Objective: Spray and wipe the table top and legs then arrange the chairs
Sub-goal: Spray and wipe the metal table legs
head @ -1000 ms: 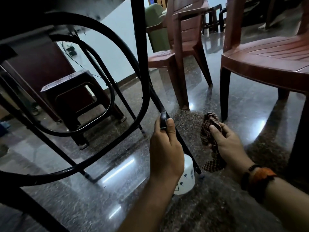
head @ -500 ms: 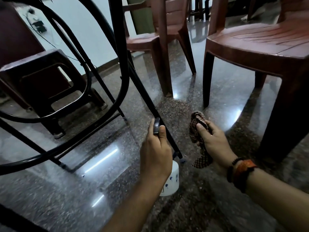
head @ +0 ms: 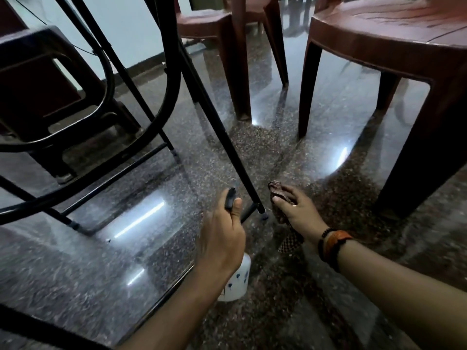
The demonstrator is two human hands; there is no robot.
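1. Step in hand: spraying a black table leg (head: 228,147) near its foot on the floor (head: 126,261); left hand (head: 222,238) grips the white spray bottle (head: 237,279), nozzle close to the leg.
2. Right hand (head: 295,210) clutches a checked cloth (head: 280,198) just beside the leg; wiping judged next, requiring cloth contact along the leg.
3. Table top out of frame; trigger finger hidden; plastic chairs (head: 379,46) stand behind, cut off.

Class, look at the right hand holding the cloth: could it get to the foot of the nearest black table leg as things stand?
Probably yes. The right hand with the cloth sits just beside the table leg, with only bare floor between them.
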